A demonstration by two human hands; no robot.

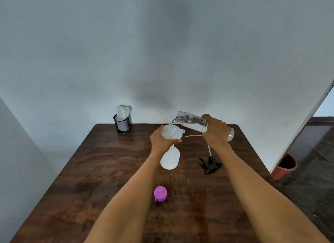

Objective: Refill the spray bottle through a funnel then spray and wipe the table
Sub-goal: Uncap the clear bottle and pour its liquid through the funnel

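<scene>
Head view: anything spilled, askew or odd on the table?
No spill visible. The black trigger spray head lies on its side on the brown wooden table, off the white plastic spray bottle, and the purple cap sits loose; both fit a refill under way.

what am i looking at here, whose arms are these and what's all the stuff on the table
There is one picture, from a camera worn on a person's head, looking down at their own bare arms; no machine is involved. The left hand steadies a white funnel sitting in a translucent spray bottle. The right hand tilts a clear water bottle, pouring into the funnel. On the brown wooden table lie the black spray trigger head with its tube, a purple cap, and a black mesh cup holding white papers.
</scene>
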